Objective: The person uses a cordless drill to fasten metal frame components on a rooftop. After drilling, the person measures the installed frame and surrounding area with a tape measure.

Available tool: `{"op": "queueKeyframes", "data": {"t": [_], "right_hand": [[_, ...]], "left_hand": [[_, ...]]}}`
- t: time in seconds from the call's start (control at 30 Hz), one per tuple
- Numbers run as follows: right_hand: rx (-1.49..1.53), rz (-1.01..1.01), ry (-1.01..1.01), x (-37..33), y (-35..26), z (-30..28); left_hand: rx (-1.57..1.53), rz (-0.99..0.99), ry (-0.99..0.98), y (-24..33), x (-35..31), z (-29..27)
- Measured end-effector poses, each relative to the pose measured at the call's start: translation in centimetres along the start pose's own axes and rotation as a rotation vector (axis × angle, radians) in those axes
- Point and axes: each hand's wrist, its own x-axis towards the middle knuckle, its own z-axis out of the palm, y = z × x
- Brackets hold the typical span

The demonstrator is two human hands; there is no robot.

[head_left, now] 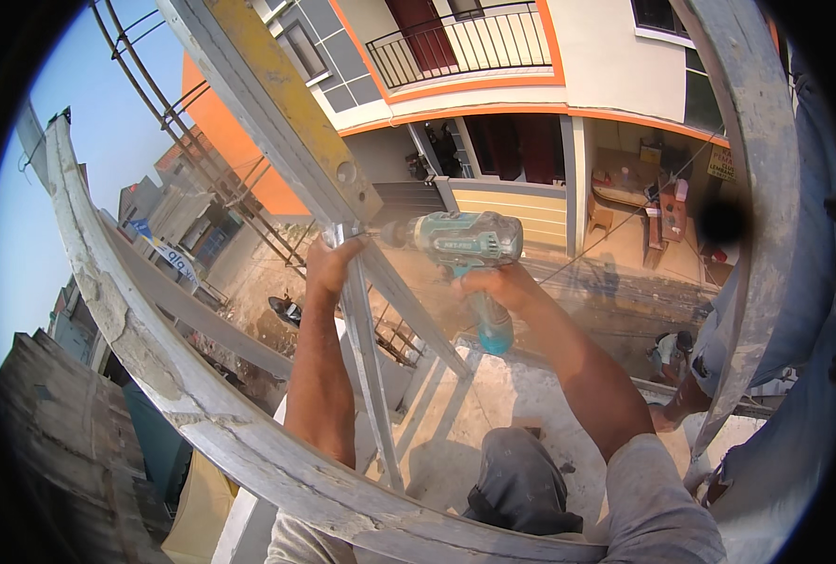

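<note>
My right hand (498, 285) is wrapped round the grip of a teal cordless drill (471, 237), which points left. Its nose is close to a metal joint where a thin silver metal strut (365, 348) meets a long grey metal beam (249, 117). Just below that joint, my left hand (329, 267) grips the top of the strut, its fingers partly hidden behind the metal. Along the beam's right side runs a worn yellow bar (291, 89) with a round hole near its lower end. A second grey strut (422, 320) slants down to the right.
A curved-looking pale metal bar (145, 343) crosses in front of me. Another person's legs in jeans (765, 310) stand at the right, behind an upright bar (764, 122). Far below, a person (670, 357) crouches near the street. A concrete ledge (451, 423) lies under the struts.
</note>
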Motion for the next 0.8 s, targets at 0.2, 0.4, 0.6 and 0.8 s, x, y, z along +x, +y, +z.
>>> {"op": "queueKeyframes", "data": {"t": [0.2,0.4,0.6,0.8], "right_hand": [[0.056,0.062,0.043,-0.5,0.8,0.0],[0.069,0.088,0.055,-1.4,0.5,0.6],[0.137,0.038,0.107,-1.8,0.9,1.0],[0.157,0.071,0.074,-1.9,2.3,1.4]], "left_hand": [[-0.060,-0.044,-0.002,0.4,-0.3,0.2],[-0.098,-0.042,-0.035,0.1,-0.1,0.0],[-0.138,-0.029,-0.075,-0.7,0.3,-0.3],[-0.160,-0.012,-0.067,-0.6,0.2,-0.2]]}}
